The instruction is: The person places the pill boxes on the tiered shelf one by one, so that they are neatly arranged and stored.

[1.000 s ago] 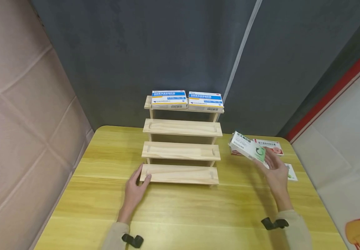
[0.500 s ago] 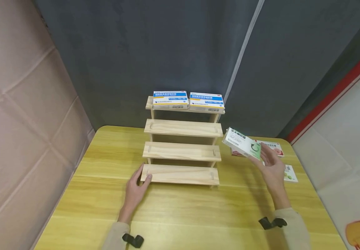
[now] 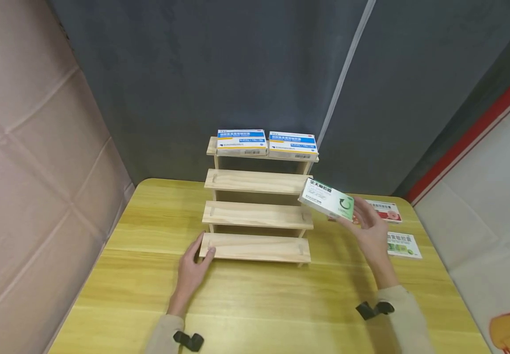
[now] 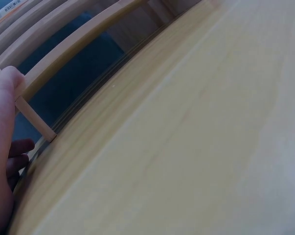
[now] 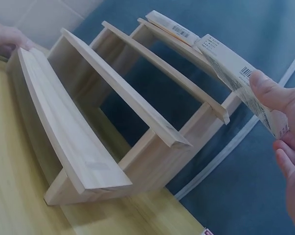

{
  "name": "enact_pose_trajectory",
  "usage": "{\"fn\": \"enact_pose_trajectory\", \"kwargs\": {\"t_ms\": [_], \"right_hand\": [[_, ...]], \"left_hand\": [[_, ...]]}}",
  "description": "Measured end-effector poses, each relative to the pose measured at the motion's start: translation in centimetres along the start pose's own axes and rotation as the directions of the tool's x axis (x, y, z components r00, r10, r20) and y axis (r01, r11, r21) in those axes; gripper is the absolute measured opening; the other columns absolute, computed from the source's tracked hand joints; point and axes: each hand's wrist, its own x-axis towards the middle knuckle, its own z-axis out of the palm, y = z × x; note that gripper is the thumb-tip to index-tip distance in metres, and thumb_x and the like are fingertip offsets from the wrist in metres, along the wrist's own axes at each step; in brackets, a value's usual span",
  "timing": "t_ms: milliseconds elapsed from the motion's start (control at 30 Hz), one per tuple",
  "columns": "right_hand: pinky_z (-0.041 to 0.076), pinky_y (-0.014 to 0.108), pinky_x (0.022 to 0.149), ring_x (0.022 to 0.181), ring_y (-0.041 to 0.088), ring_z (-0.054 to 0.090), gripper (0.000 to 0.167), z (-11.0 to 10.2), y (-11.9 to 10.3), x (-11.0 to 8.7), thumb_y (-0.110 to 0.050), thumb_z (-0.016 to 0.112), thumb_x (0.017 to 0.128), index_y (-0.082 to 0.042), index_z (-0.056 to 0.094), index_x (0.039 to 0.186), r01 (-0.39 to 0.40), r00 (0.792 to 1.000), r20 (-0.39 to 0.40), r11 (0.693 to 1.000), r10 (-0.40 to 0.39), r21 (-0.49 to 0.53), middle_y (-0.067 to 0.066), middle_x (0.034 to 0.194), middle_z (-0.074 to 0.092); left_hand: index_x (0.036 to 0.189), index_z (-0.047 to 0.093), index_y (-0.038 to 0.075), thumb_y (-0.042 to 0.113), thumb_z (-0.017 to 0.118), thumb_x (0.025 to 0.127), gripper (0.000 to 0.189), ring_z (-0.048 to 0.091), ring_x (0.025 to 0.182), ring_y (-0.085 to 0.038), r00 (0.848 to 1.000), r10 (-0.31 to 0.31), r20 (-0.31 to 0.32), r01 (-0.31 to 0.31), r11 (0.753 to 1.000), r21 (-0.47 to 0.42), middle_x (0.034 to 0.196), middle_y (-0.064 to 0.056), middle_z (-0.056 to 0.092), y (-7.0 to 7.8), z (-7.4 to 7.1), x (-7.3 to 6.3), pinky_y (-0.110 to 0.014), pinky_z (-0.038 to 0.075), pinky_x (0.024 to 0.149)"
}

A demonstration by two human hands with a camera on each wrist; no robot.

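Green-white carton (image 3: 327, 198) has come left to the right end of the rack (image 3: 258, 214), pinched in right hand (image 3: 368, 236), not set down yet; left hand (image 3: 191, 269) grips bottom-left corner

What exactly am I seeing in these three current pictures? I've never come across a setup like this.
No machine here: a person works bare-handed. The widest picture comes from a camera on the head, looking down; the other two come from cameras worn on the left and right wrists.

On the wooden table stands a stepped wooden rack. Two blue-and-white boxes lie on its top step. A red-and-white box and a green-and-white box lie at right, partly hidden.

The left hand grips the lowest step; the right hand holds a white box with a green end.
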Motion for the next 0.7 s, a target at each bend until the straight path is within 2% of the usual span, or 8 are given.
{"fn": "enact_pose_trajectory", "kwargs": {"t_ms": [167,433,600,700], "right_hand": [[0.043,0.032,0.118,0.132,0.009,0.056,0.068,0.8,-0.1,0.2,-0.015,0.083,0.085,-0.017,0.054,0.146,0.014,1.000,0.016,0.999,-0.013,-0.049,0.002,0.148,0.058],[0.047,0.020,0.111,0.134,0.015,0.056,0.071,2.2,-0.6,0.6,-0.014,0.083,0.085,-0.013,0.051,0.148,0.036,0.998,0.058,0.999,-0.034,-0.026,0.009,0.151,0.054],[0.048,0.010,0.101,0.137,0.020,0.055,0.073,3.0,-0.9,0.8,-0.021,0.084,0.085,-0.015,0.050,0.150,0.040,0.995,0.091,0.998,-0.035,-0.051,0.006,0.153,0.052],[0.050,0.010,0.098,0.132,0.016,0.058,0.073,3.6,-1.0,1.0,-0.017,0.085,0.084,-0.014,0.051,0.149,0.075,0.992,0.101,0.996,-0.070,-0.045,0.008,0.151,0.054]], "left_hand": [[0.156,0.041,0.022,0.043,0.067,0.097,0.067,0.041,0.144,-0.045,1.000,0.002,-0.007,-0.002,1.000,0.005,0.156,-0.017,0.046,0.0,0.0,0.0,-0.068,0.030,0.118],[0.156,0.040,0.025,0.046,0.065,0.098,0.067,0.039,0.146,-0.043,1.000,-0.016,0.002,0.016,1.000,0.000,0.157,-0.015,0.045,0.0,0.0,-0.1,-0.068,0.029,0.119],[0.156,0.041,0.025,0.044,0.065,0.098,0.066,0.040,0.146,-0.042,1.000,-0.004,-0.002,0.004,1.000,-0.011,0.157,-0.014,0.046,-0.1,0.0,-0.1,-0.066,0.029,0.120],[0.156,0.042,0.025,0.044,0.066,0.098,0.065,0.040,0.145,-0.042,1.000,-0.002,-0.005,0.002,1.000,-0.013,0.156,-0.014,0.047,-0.1,0.1,0.0,-0.066,0.030,0.120]]}}
